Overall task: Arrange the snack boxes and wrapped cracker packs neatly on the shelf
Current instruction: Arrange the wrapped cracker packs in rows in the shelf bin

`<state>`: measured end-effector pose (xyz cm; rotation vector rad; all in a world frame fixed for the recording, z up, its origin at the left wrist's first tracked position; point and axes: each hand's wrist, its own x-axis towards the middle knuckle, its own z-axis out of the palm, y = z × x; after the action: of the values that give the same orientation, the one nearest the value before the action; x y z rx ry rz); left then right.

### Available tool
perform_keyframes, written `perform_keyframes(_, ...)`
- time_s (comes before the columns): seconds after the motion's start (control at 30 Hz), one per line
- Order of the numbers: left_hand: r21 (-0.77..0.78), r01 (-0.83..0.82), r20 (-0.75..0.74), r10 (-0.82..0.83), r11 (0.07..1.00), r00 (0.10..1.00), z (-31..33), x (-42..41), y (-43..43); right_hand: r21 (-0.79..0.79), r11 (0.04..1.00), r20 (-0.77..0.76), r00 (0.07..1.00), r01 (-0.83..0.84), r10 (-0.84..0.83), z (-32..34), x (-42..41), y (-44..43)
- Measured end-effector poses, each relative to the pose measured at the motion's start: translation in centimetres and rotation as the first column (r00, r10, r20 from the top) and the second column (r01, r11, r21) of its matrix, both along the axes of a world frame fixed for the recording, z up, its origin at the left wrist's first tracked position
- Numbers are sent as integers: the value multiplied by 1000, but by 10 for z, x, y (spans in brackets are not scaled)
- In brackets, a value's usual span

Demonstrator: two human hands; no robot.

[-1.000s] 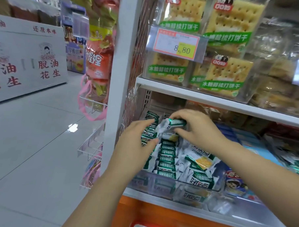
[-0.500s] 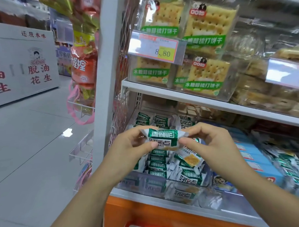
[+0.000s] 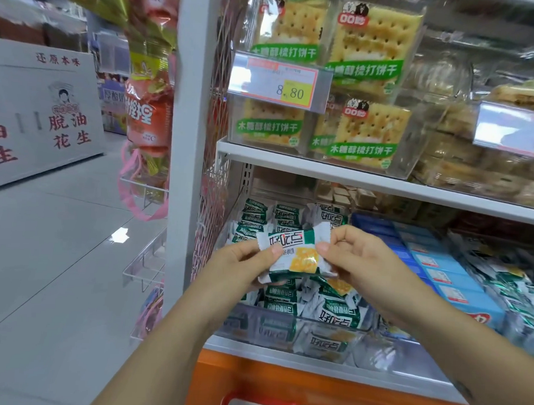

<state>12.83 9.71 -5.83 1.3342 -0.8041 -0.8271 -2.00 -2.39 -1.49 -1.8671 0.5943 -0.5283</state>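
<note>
Currently, 1 wrapped cracker pack (image 3: pixel 294 252) is held in the air before the lower shelf, just above the clear bin (image 3: pixel 285 325). It is pinched at its left end by the left hand (image 3: pixel 241 268) and at its right crimped end by the right hand (image 3: pixel 358 261), with both thumbs on the printed face. The pack is judged to be light, its film wrapper thin, crinkly and somewhat slippery, and the crackers inside brittle. It is therefore best taken by the crimped ends or lightly across the flat faces, not squeezed in the middle. Below it, similar packs (image 3: pixel 331 309) are heaped in the bin, some stood in rows at the left, others loose and tilted at the right. Blue snack boxes (image 3: pixel 440 271) lie just beside the bin on the right. Reach is hemmed in by the bin's front wall, the wire mesh panel (image 3: pixel 214 184) at the left, and the upper shelf (image 3: pixel 352 175) overhead, which carries clear cracker boxes (image 3: pixel 366 130) and a price tag (image 3: pixel 280 80).
</note>
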Motion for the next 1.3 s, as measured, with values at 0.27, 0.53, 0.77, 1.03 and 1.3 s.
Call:
perform_keyframes(0.27,-45,55,-484,-70,997,873,8,2,5,539,842,100,990,34,-104,1,8,-1)
perform_keyframes(0.53,-13,21,-610,-25,1000,792,7,6,5,807,586,44,982,73,-184,4,6,5)
perform_keyframes(0.77,41,-23,-199,31,999,979,5,13,7,327,942,-14,998,70,-69,3,4,3)
perform_keyframes(1.03,-76,-140,-123,130,987,984,11,5,5,37,999,34,999,11,-12,11,-2,7)
perform_keyframes(1.3,-47,-223,169,228,974,959,8,-2,5,-133,989,22,997,72,-69,-2,-5,9)
